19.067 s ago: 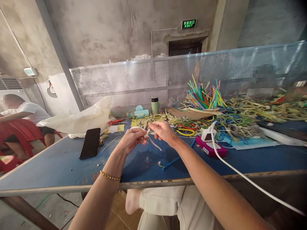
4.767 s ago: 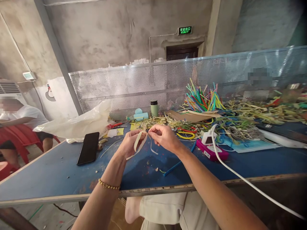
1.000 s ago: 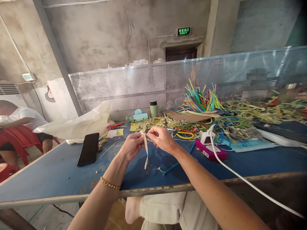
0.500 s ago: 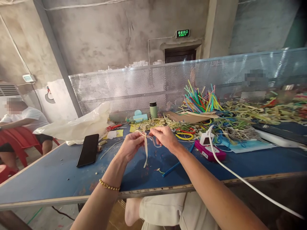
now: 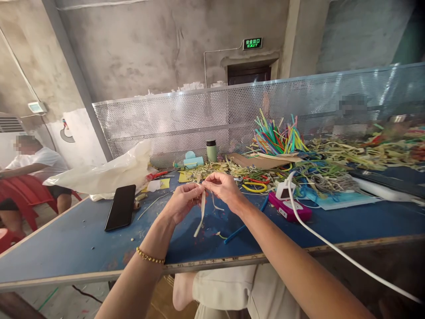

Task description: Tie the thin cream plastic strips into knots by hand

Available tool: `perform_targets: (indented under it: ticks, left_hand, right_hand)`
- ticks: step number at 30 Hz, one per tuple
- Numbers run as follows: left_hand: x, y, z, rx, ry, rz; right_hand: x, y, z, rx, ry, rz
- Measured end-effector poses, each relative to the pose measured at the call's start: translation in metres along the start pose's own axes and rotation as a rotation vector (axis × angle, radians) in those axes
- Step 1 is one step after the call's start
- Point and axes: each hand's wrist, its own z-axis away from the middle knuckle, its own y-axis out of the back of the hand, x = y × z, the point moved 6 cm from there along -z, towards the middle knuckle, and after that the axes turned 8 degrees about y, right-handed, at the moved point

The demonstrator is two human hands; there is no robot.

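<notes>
Over the blue table, my left hand (image 5: 183, 200) pinches a pale flat strip (image 5: 200, 218) whose long end hangs down below the fingers. Close against it, my right hand (image 5: 224, 189) is closed with thumb and forefinger on the same strip, where the two sets of fingertips meet. A thinner pale tail curls down below my right hand. The crossing of the strip is mostly hidden by the fingertips. Beneath and to the right, a blue tube (image 5: 245, 225) lies on the table.
A black phone (image 5: 120, 207) and a crumpled plastic bag (image 5: 109, 170) lie left. Behind are a green bottle (image 5: 211, 151), scissors (image 5: 255, 186) and a bundle of coloured sticks (image 5: 277, 137). At right, a white cable (image 5: 318, 239) runs from a magenta box (image 5: 290, 208). A person (image 5: 40, 159) sits far left.
My right hand has moved left, so its fingertips now meet my left fingers on the strip. The hanging end has swung slightly left, and the thin tail hangs more freely.
</notes>
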Motion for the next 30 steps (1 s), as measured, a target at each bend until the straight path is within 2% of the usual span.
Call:
perform_targets:
  ticks: [3,12,17,23,27,30]
  left_hand:
    - [0.002,0.003,0.000,0.065,-0.019,-0.012]
    - [0.000,0.006,-0.003,0.143,-0.012,0.044]
    - [-0.002,0.007,-0.004,0.172,0.002,0.065]
    - [-0.003,0.006,-0.003,0.144,0.026,0.014]
    - [-0.005,0.012,-0.004,0.170,0.026,-0.065]
    - [-0.007,0.012,-0.005,0.173,0.024,-0.177]
  right_hand:
    - [-0.005,-0.001,0.001,-0.025,0.081,0.120]
    - [-0.005,0.002,0.000,-0.008,0.156,0.241]
    - [0.000,0.003,-0.002,0.006,0.130,0.267]
    - [0.003,0.007,-0.004,-0.014,0.090,0.358]
    - [-0.006,0.013,-0.003,0.044,0.204,0.597]
    - [-0.014,0.002,0.001,-0.033,0.304,0.621]
